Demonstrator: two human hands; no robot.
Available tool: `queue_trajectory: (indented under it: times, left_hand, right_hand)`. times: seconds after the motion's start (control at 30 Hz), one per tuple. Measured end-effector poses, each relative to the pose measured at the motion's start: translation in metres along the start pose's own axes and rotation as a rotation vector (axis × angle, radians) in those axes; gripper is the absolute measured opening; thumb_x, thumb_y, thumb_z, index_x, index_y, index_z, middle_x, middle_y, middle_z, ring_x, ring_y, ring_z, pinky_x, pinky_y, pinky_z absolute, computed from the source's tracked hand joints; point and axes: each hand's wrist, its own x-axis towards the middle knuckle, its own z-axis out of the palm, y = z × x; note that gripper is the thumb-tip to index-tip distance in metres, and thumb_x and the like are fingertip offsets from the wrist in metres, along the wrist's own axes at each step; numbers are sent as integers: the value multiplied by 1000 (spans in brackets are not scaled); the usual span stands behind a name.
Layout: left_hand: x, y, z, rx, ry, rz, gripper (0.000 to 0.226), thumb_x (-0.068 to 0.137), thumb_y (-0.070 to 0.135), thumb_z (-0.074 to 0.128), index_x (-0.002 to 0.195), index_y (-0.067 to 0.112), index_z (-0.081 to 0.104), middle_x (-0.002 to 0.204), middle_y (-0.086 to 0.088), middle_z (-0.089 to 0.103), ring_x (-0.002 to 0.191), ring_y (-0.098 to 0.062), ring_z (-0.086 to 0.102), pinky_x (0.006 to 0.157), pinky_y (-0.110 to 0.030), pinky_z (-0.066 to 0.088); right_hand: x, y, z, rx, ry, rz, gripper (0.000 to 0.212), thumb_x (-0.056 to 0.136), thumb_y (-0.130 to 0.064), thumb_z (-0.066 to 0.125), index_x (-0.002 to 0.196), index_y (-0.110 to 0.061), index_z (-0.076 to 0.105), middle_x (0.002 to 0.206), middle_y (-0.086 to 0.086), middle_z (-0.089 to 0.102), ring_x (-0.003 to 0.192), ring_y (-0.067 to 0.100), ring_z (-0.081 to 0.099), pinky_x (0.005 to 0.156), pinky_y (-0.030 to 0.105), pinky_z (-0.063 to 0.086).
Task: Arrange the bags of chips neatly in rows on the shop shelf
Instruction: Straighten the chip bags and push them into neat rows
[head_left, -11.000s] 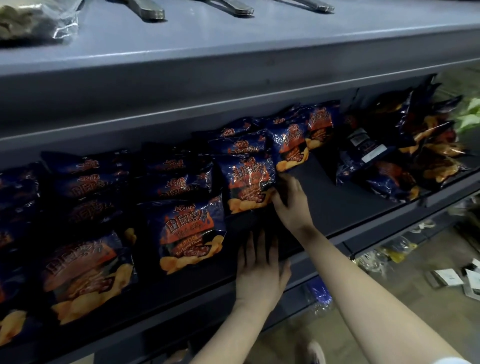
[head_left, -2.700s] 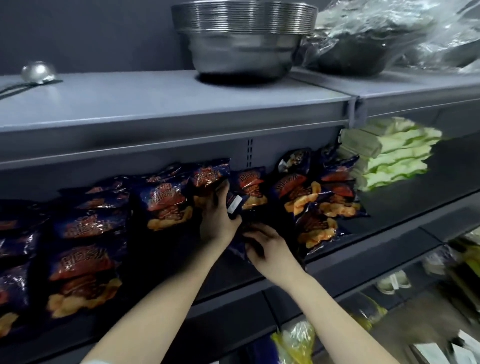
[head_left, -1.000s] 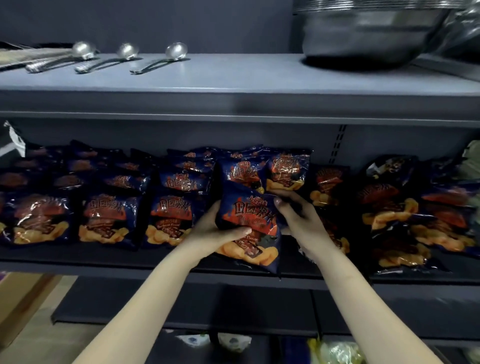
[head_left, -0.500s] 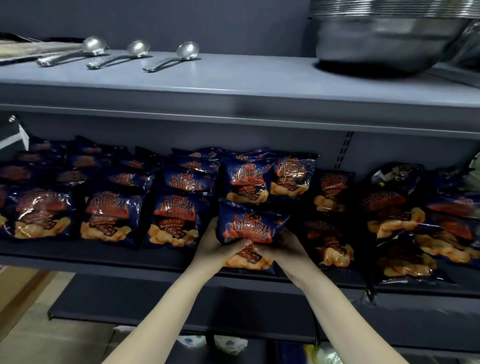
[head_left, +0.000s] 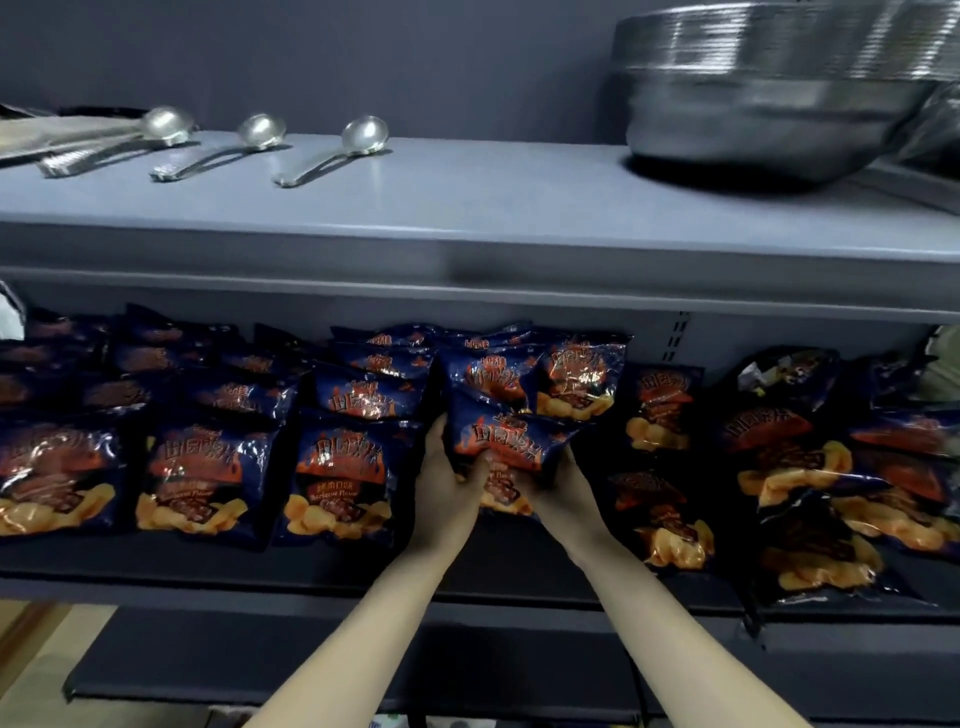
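Note:
A dark blue bag of chips (head_left: 511, 441) with orange print stands at the front of the middle shelf (head_left: 311, 587). My left hand (head_left: 447, 483) grips its left edge and my right hand (head_left: 558, 486) grips its lower right side. To its left, several matching bags (head_left: 340, 478) lie in tidy rows running back to the wall. More bags (head_left: 582, 382) stand right behind it. On the right, other bags (head_left: 800, 478) lie in a loose, overlapping heap.
The upper shelf (head_left: 467, 208) overhangs the chips and carries three metal ladles (head_left: 332, 150) and a stack of steel bowls (head_left: 779, 88). Lower shelves (head_left: 260, 660) sit below. A pale green package (head_left: 945, 364) shows at the far right edge.
Both hands have pushed the held bag a little further back and upright at the front of its row. My view has shifted slightly down and left.

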Motion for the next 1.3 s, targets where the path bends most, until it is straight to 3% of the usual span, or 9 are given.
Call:
queue_trajectory:
  times: [0.2, 0.37, 0.53, 0.63, 0.8, 0.93, 1.03, 1.17, 1.3]
  left_hand:
    - [11, -23, 9, 46, 93, -16, 66, 89, 17, 58, 145, 17, 22, 138, -6, 45, 127, -18, 45, 107, -40, 38]
    - [4, -35, 19, 157, 111, 33, 76, 86, 1, 55, 148, 15, 15, 149, -7, 31, 135, -14, 33, 110, -29, 30]
    - [5, -47, 20, 214, 117, 54, 82, 83, 2, 62, 148, 13, 13, 150, -8, 26, 140, -18, 25, 113, -41, 29]
    - [5, -47, 19, 250, 136, 54, 76, 85, -1, 57, 148, 9, 14, 152, -10, 24, 141, -20, 21, 114, -41, 26]
    - [4, -45, 18, 279, 139, 82, 71, 87, -5, 50, 147, 5, 14, 152, -13, 23, 141, -22, 21, 114, -41, 26]
    - [6, -45, 18, 311, 127, 105, 70, 87, -4, 51, 147, 3, 15, 152, -17, 24, 141, -26, 23, 113, -41, 28]
    - [3, -46, 20, 351, 100, 138, 75, 86, -2, 54, 147, 3, 11, 153, -19, 16, 142, -31, 18, 111, -47, 30]
    - [-5, -42, 19, 388, 13, 267, 86, 82, 1, 61, 148, 5, 6, 157, -10, 1, 145, -24, 2, 114, -50, 22]
    - [-17, -32, 17, 369, -112, 541, 74, 85, 17, 53, 147, 6, 14, 156, -3, 5, 145, -18, 3, 116, -45, 16]
  right_hand:
    - [12, 0, 18, -44, 87, -56, 70, 91, -7, 54, 148, -22, 16, 134, -4, 51, 119, 4, 48, 80, -7, 32]
    - [4, 13, 37, -51, 202, -59, 78, 89, -13, 57, 151, -22, 10, 132, 4, 48, 115, 14, 53, 94, 24, 45]
    - [-1, 19, 40, -99, 239, -72, 85, 83, -9, 63, 151, -16, 12, 138, -3, 38, 117, -5, 34, 93, 4, 31]
    - [1, 24, 41, -154, 267, -87, 81, 84, 1, 60, 150, -12, 14, 144, 4, 37, 123, -3, 32, 92, -6, 24]
    - [2, 27, 44, -289, 315, -147, 65, 91, -2, 54, 147, -15, 25, 147, 8, 36, 132, 13, 36, 95, -5, 22]
    - [7, 28, 49, -365, 267, -67, 66, 97, -12, 41, 151, -27, 6, 131, 11, 48, 105, 19, 53, 75, 20, 42]
    - [6, 25, 51, -344, 280, -37, 69, 97, -12, 40, 150, -29, -1, 135, 12, 45, 96, 16, 52, 65, 14, 38]
    - [-11, 14, 46, -219, 370, -85, 69, 93, -1, 43, 150, -21, 9, 151, 7, 26, 133, 16, 38, 96, 7, 32]
    - [-38, -4, 42, -235, 478, -234, 66, 86, 8, 46, 145, -13, 26, 147, 6, 33, 136, 7, 29, 105, 2, 19]
